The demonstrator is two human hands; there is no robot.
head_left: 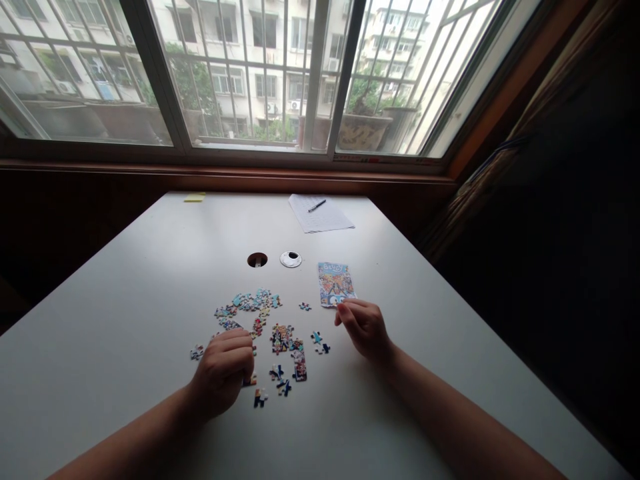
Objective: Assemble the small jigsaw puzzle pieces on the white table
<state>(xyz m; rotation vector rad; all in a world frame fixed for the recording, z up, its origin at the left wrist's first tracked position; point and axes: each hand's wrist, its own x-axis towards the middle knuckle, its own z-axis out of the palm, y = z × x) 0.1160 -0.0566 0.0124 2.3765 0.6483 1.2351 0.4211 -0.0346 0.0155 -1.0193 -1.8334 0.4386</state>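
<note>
My left hand (pixel 225 370) is closed, its fingers curled down over the left side of the jigsaw pieces. Whatever it may hold is hidden beneath the knuckles. My right hand (pixel 366 328) is closed with thumb and forefinger together at the lower edge of a colourful picture card (pixel 336 283); I cannot make out what is between the fingertips. Between the hands lies a joined patch of jigsaw puzzle (pixel 289 343). An arc of small jigsaw pieces (pixel 247 302) curves behind it. Loose pieces (pixel 319 342) lie near my right hand, and others (pixel 280 379) in front.
At the back of the white table (pixel 150 267) are sheets of paper (pixel 320 217) with a pen (pixel 317 206) on top. Yellow sticky notes (pixel 195 197) lie at the far left. A round hole (pixel 257 260) and a metal cover (pixel 291 259) sit mid-table. A barred window rises behind.
</note>
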